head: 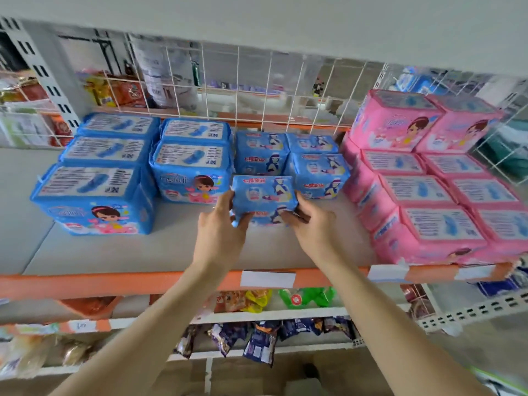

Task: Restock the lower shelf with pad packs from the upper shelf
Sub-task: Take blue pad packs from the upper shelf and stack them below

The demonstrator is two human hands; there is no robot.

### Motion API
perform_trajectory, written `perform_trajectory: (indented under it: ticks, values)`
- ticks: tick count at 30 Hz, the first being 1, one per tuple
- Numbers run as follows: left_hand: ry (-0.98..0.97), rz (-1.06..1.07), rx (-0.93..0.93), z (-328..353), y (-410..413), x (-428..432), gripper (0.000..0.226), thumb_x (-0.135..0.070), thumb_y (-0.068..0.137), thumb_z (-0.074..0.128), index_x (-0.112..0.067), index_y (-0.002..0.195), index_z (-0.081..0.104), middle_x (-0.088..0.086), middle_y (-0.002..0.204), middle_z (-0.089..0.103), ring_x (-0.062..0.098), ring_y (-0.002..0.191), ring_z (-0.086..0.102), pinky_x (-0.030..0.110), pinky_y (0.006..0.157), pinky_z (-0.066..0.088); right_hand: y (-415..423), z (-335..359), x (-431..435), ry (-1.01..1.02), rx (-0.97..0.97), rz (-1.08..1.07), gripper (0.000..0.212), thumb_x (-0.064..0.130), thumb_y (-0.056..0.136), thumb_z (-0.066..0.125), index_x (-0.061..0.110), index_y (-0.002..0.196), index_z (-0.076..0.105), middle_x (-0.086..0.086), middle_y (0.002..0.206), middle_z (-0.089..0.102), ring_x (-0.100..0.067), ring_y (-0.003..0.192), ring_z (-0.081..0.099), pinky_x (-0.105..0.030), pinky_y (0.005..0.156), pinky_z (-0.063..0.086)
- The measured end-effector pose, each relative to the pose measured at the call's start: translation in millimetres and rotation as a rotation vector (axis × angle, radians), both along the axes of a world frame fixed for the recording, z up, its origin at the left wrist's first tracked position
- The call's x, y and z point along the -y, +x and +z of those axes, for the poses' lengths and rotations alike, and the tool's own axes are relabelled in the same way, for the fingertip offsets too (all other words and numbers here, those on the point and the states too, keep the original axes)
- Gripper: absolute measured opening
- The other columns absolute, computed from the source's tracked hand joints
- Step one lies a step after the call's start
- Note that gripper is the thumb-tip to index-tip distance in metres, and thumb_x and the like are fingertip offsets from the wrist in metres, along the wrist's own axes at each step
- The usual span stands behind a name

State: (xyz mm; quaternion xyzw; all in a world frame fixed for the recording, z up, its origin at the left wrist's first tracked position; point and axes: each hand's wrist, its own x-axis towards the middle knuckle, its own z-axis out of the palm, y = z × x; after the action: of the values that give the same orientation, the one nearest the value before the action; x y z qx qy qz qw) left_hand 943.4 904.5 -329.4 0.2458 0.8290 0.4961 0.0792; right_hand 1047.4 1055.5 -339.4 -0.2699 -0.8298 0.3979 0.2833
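Observation:
Both hands hold a small blue pad pack (264, 197) at the middle of the grey shelf (171, 247) with the orange front edge. My left hand (221, 224) grips the pack's left side and my right hand (310, 224) grips its right side. The pack stands in front of more small blue packs (288, 157) of the same kind. Whether it rests on the shelf or is lifted I cannot tell.
Larger blue packs (114, 172) are stacked at the left, pink packs (434, 195) at the right. A white wire grid (257, 90) backs the shelf. Below the orange edge (143, 281), lower shelves (257, 312) hold snack bags.

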Motion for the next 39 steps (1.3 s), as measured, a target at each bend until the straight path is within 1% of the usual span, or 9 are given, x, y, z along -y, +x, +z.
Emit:
perform_trajectory:
  ticks: [4, 7, 12, 21, 25, 28, 31, 35, 39]
  values:
    - [-0.069, 0.026, -0.099, -5, -5, -13, 0.051, -0.017, 0.092, 0.071, -0.014, 0.138, 0.048, 0.010, 0.119, 0.072, 0.027, 0.106, 0.070, 0.045, 0.088, 0.058, -16, -3, -22, 0.147, 0.006, 0.019, 0.039, 0.014, 0.086, 0.076, 0.013, 0.124, 0.068, -0.005, 0.119, 0.071, -0.016, 0.113, 0.064, -0.015, 0.088, 0.049]
    - [-0.199, 0.028, -0.206, -4, -9, -23, 0.052, -0.021, 0.093, 0.068, -0.013, 0.139, 0.046, 0.016, 0.114, 0.072, 0.034, 0.104, 0.068, 0.046, 0.084, 0.057, -21, -6, -29, 0.255, 0.051, -0.074, 0.022, 0.025, 0.087, 0.074, 0.013, 0.105, 0.072, -0.006, 0.099, 0.077, -0.023, 0.092, 0.071, -0.033, 0.073, 0.055]
    - [-0.428, -0.003, -0.318, 9, -18, -39, 0.035, -0.021, 0.098, 0.061, -0.003, 0.124, 0.048, 0.027, 0.111, 0.063, 0.048, 0.101, 0.060, 0.050, 0.075, 0.051, -30, -4, -36, 0.343, 0.159, -0.109, 0.025, 0.033, 0.092, 0.067, 0.008, 0.093, 0.070, -0.015, 0.091, 0.074, -0.036, 0.087, 0.067, -0.038, 0.066, 0.048]
    - [-0.679, -0.021, -0.455, 16, -35, -61, 0.025, -0.008, 0.097, 0.060, -0.003, 0.119, 0.049, 0.021, 0.114, 0.063, 0.039, 0.105, 0.064, 0.043, 0.079, 0.054, -42, -1, -46, 0.400, 0.205, -0.157, 0.029, 0.033, 0.093, 0.065, 0.006, 0.086, 0.073, -0.016, 0.084, 0.074, -0.038, 0.081, 0.067, -0.038, 0.063, 0.045]
    - [-0.711, 0.067, -0.539, 26, -22, -49, 0.025, -0.030, 0.100, 0.058, -0.006, 0.106, 0.061, 0.014, 0.100, 0.068, 0.037, 0.093, 0.066, 0.039, 0.066, 0.050, -22, 10, -52, 0.543, 0.016, -0.300, 0.021, 0.033, 0.084, 0.077, 0.012, 0.079, 0.075, -0.007, 0.071, 0.073, -0.030, 0.066, 0.068, -0.030, 0.054, 0.042]
    - [-0.607, 0.031, -0.783, 28, -11, -46, 0.029, -0.033, 0.096, 0.064, -0.011, 0.114, 0.059, 0.008, 0.103, 0.069, 0.035, 0.097, 0.066, 0.038, 0.061, 0.047, 1, 15, -65, 0.690, -0.094, -0.332, 0.033, 0.025, 0.078, 0.082, 0.014, 0.108, 0.074, -0.004, 0.109, 0.072, -0.031, 0.101, 0.064, -0.029, 0.081, 0.044]
    - [-0.505, -0.129, -0.942, 15, -23, -56, 0.056, -0.017, 0.079, 0.082, -0.017, 0.131, 0.061, 0.011, 0.136, 0.059, 0.037, 0.122, 0.057, 0.046, 0.078, 0.056, -2, 17, -85, 0.677, 0.166, -0.225, 0.060, 0.030, 0.079, 0.080, 0.021, 0.135, 0.060, -0.002, 0.150, 0.049, -0.036, 0.136, 0.042, -0.039, 0.109, 0.035]
    - [-0.597, -0.213, -0.989, 6, -44, -70, 0.080, -0.010, 0.073, 0.087, -0.023, 0.143, 0.051, 0.013, 0.152, 0.044, 0.037, 0.137, 0.045, 0.046, 0.099, 0.050, -16, 9, -102, 0.613, 0.243, -0.070, 0.055, 0.028, 0.078, 0.081, 0.022, 0.131, 0.064, -0.002, 0.139, 0.061, -0.039, 0.129, 0.050, -0.051, 0.109, 0.040]
    - [-0.589, -0.243, -1.046, 4, -53, -70, 0.081, -0.004, 0.062, 0.093, -0.017, 0.136, 0.060, 0.017, 0.135, 0.061, 0.036, 0.120, 0.061, 0.043, 0.084, 0.057, -14, 4, -109, 0.589, 0.167, -0.034, 0.057, 0.025, 0.075, 0.084, 0.021, 0.129, 0.067, -0.002, 0.134, 0.064, -0.034, 0.127, 0.055, -0.051, 0.107, 0.044]
